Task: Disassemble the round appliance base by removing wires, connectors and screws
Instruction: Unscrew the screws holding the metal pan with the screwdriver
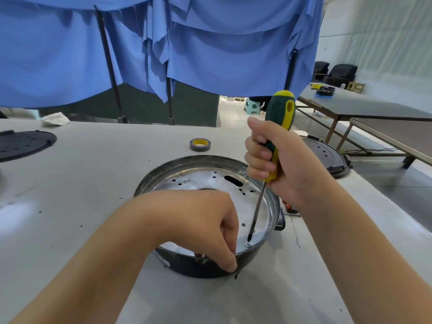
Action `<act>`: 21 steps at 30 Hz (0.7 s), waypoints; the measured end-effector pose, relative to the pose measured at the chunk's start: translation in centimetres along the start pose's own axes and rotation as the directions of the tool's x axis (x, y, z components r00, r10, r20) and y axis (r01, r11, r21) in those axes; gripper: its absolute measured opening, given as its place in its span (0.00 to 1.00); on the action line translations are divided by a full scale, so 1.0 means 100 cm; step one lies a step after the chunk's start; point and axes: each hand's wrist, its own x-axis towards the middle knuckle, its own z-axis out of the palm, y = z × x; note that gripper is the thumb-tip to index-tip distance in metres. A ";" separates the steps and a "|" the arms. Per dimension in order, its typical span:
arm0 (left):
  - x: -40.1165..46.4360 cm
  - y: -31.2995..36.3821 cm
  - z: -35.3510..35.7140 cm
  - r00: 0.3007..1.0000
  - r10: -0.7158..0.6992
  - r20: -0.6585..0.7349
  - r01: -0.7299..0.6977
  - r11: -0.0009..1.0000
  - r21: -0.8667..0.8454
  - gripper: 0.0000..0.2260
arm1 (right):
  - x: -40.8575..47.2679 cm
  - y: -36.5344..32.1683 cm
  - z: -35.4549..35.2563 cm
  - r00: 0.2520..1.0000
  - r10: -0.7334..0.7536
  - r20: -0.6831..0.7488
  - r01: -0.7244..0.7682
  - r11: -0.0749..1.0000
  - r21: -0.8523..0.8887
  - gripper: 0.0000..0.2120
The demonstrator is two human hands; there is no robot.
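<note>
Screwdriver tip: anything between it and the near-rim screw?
Nothing visible. The green-and-yellow-handled screwdriver, gripped by the right hand, has its tip at the silver screw on the round metal appliance base. The left hand holds the near rim beside it.

1. The right hand (268, 157) is raised above the round silver-and-black appliance base (208, 216), fingers wrapped around the green-and-yellow screwdriver (278, 127).
2. The left hand (205, 225) lies over the base's near rim, fingers curled down onto its edge.

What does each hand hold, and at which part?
Right hand grips the screwdriver by its handle; left hand holds the round base at its near rim.
</note>
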 end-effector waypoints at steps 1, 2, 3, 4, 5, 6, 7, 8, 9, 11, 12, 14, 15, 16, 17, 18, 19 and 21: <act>0.000 -0.001 -0.001 1.000 -0.007 0.004 0.007 1.000 0.000 0.08 | 0.000 0.001 0.000 1.000 -0.004 0.006 0.004 1.000 0.003 0.17; -0.001 -0.001 -0.002 1.000 -0.014 0.008 0.014 1.000 -0.002 0.07 | 0.000 0.001 0.001 1.000 -0.007 0.010 0.007 1.000 0.006 0.17; -0.001 -0.002 -0.002 1.000 -0.019 0.013 0.019 1.000 -0.003 0.07 | 0.000 0.002 0.001 1.000 -0.007 0.015 0.007 1.000 0.011 0.17; -0.002 -0.002 -0.003 1.000 -0.021 0.018 0.021 1.000 -0.002 0.07 | 0.000 0.002 0.001 1.000 -0.007 0.019 0.006 1.000 0.014 0.17; -0.002 -0.003 -0.004 0.999 -0.023 0.026 0.023 1.000 -0.002 0.07 | 0.000 0.003 0.002 1.000 -0.006 0.023 0.006 1.000 0.018 0.17; -0.002 -0.003 -0.004 0.999 -0.025 0.034 0.025 1.000 -0.003 0.07 | 0.000 0.003 0.002 1.000 -0.006 0.025 0.006 1.000 0.022 0.17; -0.003 -0.003 -0.005 0.999 -0.028 0.040 0.028 1.000 -0.005 0.07 | 0.000 0.004 0.003 1.000 -0.006 0.024 0.005 1.000 0.026 0.17; -0.003 -0.003 -0.005 0.999 -0.030 0.045 0.030 1.000 -0.007 0.07 | 0.000 0.004 0.003 1.000 -0.005 0.023 0.005 1.000 0.029 0.17; -0.003 -0.004 -0.005 0.998 -0.033 0.048 0.033 0.999 -0.009 0.07 | 0.000 0.004 0.004 1.000 -0.005 0.022 0.005 0.999 0.032 0.17; -0.004 -0.004 -0.006 0.998 -0.039 0.049 0.039 0.999 -0.009 0.07 | 0.000 0.005 0.005 1.000 -0.013 0.024 0.012 0.999 0.035 0.17; -0.004 -0.004 -0.006 0.998 -0.041 0.047 0.042 0.999 -0.007 0.07 | -0.001 0.005 0.005 1.000 -0.017 0.026 0.016 0.999 0.035 0.17; -0.004 -0.004 -0.006 0.998 -0.044 0.044 0.045 0.999 -0.003 0.07 | -0.001 0.005 0.006 0.999 -0.022 0.032 0.021 0.999 0.033 0.17; -0.004 -0.004 -0.006 0.998 -0.045 0.044 0.045 0.999 -0.001 0.07 | -0.001 0.005 0.007 0.999 -0.022 0.034 0.021 0.999 0.034 0.17; -0.004 -0.004 -0.007 0.998 -0.046 0.044 0.046 0.999 -0.001 0.07 | -0.001 0.005 0.007 0.999 -0.022 0.037 0.021 0.999 0.038 0.17; -0.004 -0.004 -0.007 0.998 -0.046 0.044 0.046 0.999 -0.004 0.07 | -0.001 0.005 0.007 0.999 -0.021 0.041 0.020 0.999 0.044 0.17; -0.004 -0.004 -0.007 0.998 -0.046 0.046 0.046 0.999 -0.009 0.07 | -0.001 0.005 0.007 0.999 -0.021 0.045 0.018 0.999 0.052 0.17; -0.004 -0.004 -0.007 0.998 -0.045 0.049 0.046 0.999 -0.015 0.07 | -0.001 0.004 0.007 0.999 -0.020 0.048 0.018 0.998 0.058 0.17; -0.004 -0.004 -0.007 0.998 -0.046 0.053 0.047 0.999 -0.018 0.07 | -0.001 0.003 0.006 0.998 -0.027 0.049 0.023 0.998 0.065 0.17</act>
